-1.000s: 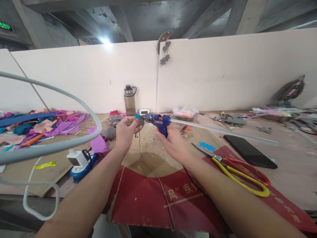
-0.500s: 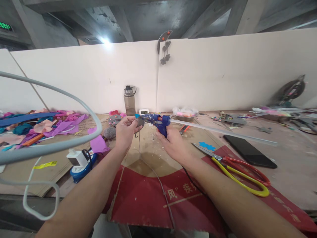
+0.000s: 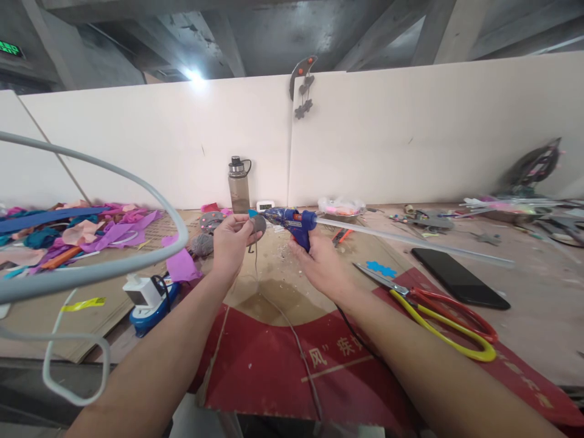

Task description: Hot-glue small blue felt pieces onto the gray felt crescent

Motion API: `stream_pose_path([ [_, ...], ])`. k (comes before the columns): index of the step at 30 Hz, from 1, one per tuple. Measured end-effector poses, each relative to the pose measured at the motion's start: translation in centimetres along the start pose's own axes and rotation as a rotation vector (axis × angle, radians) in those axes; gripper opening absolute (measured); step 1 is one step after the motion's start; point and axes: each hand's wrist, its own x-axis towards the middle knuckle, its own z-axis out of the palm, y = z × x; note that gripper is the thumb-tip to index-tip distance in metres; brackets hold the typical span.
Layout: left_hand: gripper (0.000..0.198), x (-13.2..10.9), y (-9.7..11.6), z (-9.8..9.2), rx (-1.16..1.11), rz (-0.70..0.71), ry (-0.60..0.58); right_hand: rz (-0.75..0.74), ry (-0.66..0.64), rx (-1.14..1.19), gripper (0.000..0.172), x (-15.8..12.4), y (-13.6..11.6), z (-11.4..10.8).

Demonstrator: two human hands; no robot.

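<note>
My right hand (image 3: pixel 322 264) gripped the blue glue gun (image 3: pixel 292 222), nozzle touching a grey felt piece (image 3: pixel 258 224) pinched in my left hand (image 3: pixel 230 243). I judged gluing was underway; steady trigger pressure came next

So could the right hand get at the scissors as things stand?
Probably not at once: the right hand is closed around the blue glue gun. The scissors lie uncovered on the red card just beside that forearm.

Craft workshop: scissors (image 3: pixel 438 316), fabric scraps (image 3: pixel 91 231)

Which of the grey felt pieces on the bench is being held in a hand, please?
The small grey felt piece pinched in the left hand, at the glue gun nozzle; the others lie on the cardboard.
</note>
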Motion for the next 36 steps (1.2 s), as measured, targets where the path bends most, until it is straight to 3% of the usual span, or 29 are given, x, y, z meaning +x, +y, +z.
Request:
stream_pose_path([
  [19,0.024,0.06,0.0,0.03,-0.008,0.002,0.026,-0.021,0.047,0.002,0.027,-0.01,0.03,-0.05],
  [25,0.022,-0.03,0.03,0.08,-0.014,0.006,0.015,-0.034,0.004,0.001,0.025,-0.06,-0.01,0.15],
  [33,0.024,0.1,0.04,-0.12,-0.051,-0.02,0.029,0.024,0.042,0.024,0.021,0.05,-0.4,-0.28],
  [36,0.024,0.3,0.07,-0.33,-0.089,-0.054,0.031,0.196,0.04,0.178,0.017,0.51,0.51,-0.21],
])
